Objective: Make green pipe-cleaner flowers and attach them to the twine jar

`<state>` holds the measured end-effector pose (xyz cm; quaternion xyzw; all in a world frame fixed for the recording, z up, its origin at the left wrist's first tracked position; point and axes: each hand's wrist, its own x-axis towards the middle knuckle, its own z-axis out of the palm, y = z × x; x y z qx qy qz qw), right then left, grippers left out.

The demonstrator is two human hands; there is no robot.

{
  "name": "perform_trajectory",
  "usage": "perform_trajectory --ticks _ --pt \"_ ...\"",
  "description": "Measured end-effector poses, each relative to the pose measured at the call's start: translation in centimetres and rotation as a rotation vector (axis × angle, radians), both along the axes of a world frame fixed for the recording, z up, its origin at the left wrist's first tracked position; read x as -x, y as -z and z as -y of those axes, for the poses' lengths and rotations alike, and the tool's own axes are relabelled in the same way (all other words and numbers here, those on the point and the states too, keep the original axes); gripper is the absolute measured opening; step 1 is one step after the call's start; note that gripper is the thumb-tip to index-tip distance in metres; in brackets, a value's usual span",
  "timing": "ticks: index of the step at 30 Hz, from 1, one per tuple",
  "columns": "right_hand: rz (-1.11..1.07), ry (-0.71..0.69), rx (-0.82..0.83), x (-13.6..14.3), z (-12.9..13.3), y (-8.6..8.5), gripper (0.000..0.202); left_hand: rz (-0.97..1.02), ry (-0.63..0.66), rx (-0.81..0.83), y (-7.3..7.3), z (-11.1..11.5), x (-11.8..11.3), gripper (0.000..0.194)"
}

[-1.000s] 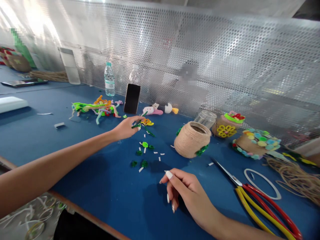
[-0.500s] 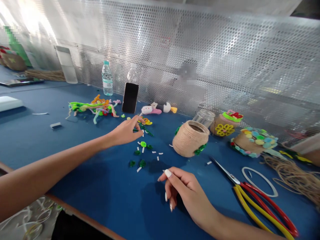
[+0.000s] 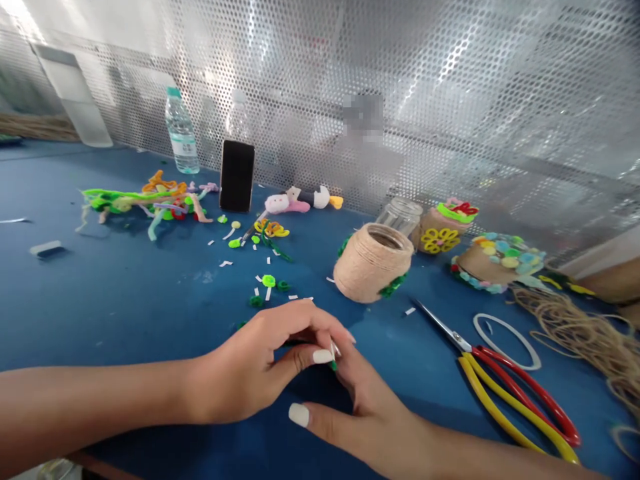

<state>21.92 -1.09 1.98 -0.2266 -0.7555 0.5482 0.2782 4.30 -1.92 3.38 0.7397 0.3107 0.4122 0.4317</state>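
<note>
My left hand (image 3: 270,360) is closed, thumb and curled fingers pinched at a small green fuzzy piece (image 3: 333,365) with a bit of white beside it. Most of that piece is hidden. My right hand (image 3: 375,407) lies low over the table, thumb spread away from its fingers. Its fingertips touch or pass behind the left fingers and are partly covered. Beyond both hands stands a twine-wrapped jar (image 3: 367,270), slightly tilted in view, with dark green fuzzy trim. Green fuzzy bits, such as a bright pom-pom (image 3: 269,281), lie scattered with white paper scraps behind my left hand.
Large scissors (image 3: 470,350) with red and yellow handles lie at the right, near a white ring (image 3: 515,340) and loose twine (image 3: 575,327). Decorated jars (image 3: 440,237) stand behind. Pipe cleaners (image 3: 150,200), a phone (image 3: 237,176) and a water bottle (image 3: 183,133) are at the back left.
My left hand has come back from the yellow-orange loops toward my right hand, now pinching a small green piece. The right thumb has spread away from its fingers. The view has shifted.
</note>
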Motion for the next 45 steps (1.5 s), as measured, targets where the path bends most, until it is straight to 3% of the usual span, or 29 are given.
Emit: perform_trajectory --ticks 4,7,11,16,21,25,28,31,37,41,45 --pt "0.02 0.057 0.017 0.2 -0.3 -0.1 0.037 0.114 0.001 0.032 0.1 0.4 -0.2 0.009" --pt "0.02 0.136 0.125 0.3 -0.3 0.0 0.006 0.019 -0.057 -0.077 -0.1 0.3 0.2 0.012" --pt "0.068 0.215 0.202 0.2 -0.2 0.0 0.019 -0.159 -0.152 -0.323 -0.5 -0.6 1.2 0.023" --pt "0.094 0.282 0.263 0.3 -0.2 0.0 0.017 -0.288 -0.223 -0.496 -0.8 -1.9 2.6 0.017" --pt "0.131 0.353 0.303 0.5 -0.4 -0.1 0.019 -0.301 -0.244 -0.432 -0.4 -2.2 2.6 0.014" --pt "0.117 0.384 0.305 0.5 -0.4 -0.1 0.021 -0.172 -0.235 -0.188 -0.4 -2.4 2.4 0.007" --pt "0.078 0.432 0.313 0.4 -0.5 0.1 0.018 -0.041 -0.104 0.058 -0.7 -2.6 2.5 0.007" --pt "0.062 0.484 0.29 0.2 -0.6 0.4 0.017 -0.011 0.017 0.163 -0.7 -2.9 2.7 0.006" --pt "0.085 0.574 0.219 0.1 -0.6 0.6 0.019 -0.247 0.078 0.101 -0.8 -2.8 2.9 0.005" --pt "0.062 0.599 0.225 0.1 -0.8 0.7 0.018 -0.352 -0.031 -0.119 -0.7 -2.6 2.8 0.019" --pt "0.041 0.61 0.223 0.1 -0.8 0.7 0.016 -0.334 -0.124 -0.136 -0.7 -2.6 2.9 0.029"
